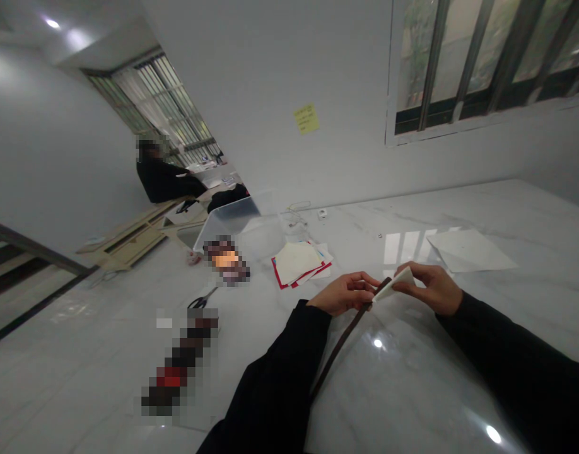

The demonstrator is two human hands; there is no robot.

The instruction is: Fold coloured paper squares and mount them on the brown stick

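My left hand (344, 294) pinches a narrow dark brown strap (350, 331) near its upper end, and the strap hangs down across the table toward my left sleeve. My right hand (429, 287) grips a folded piece of white paper (392, 284) between thumb and fingers. The paper's tip lies against the strap, and my two hands nearly meet there. Both forearms rest above a white marble table (412, 391). The strap's lower end is hidden behind my left sleeve.
Black-handled scissors (202, 301) and two pixelated objects (178, 362) lie left of my hands. Ahead are a paper stack (296, 265), a white sheet (469, 249) and a transparent plastic bin (228, 221). A seated person (164, 176) is beyond the table.
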